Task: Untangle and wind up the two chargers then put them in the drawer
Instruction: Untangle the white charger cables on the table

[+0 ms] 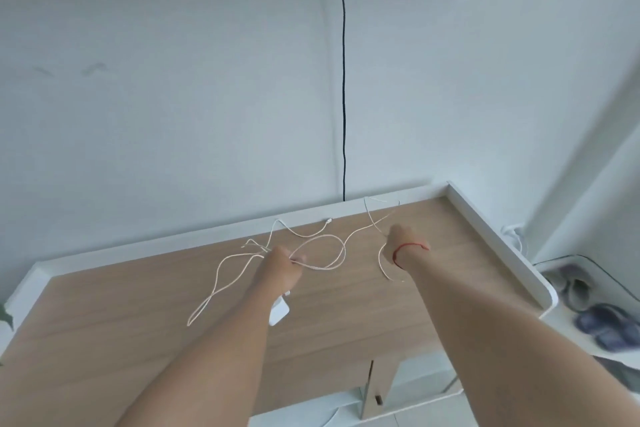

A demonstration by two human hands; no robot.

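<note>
On the wooden table top [138, 322], near the middle of the frame, two thin white charger cords [322, 253] are spread out in loose loops that cross each other. The left hand [280, 265] is closed on a bunch of the cords just left of the middle, and one loop is pinched at its fingertips [299, 258]. A white plug block [278, 312] is partly hidden under the left wrist. The right hand [401, 236], marked by a red string [410, 248] at the wrist, is set down on the cords further right; how far its fingers are open cannot be told, because they are hidden behind the hand. The cords run mostly left to right between the two hands, so the crossed loops lie closer to the left hand. No drawer can be made out for sure. The tangle is judged not yet undone, and pulling the hands apart sideways is probably called for next.
</note>
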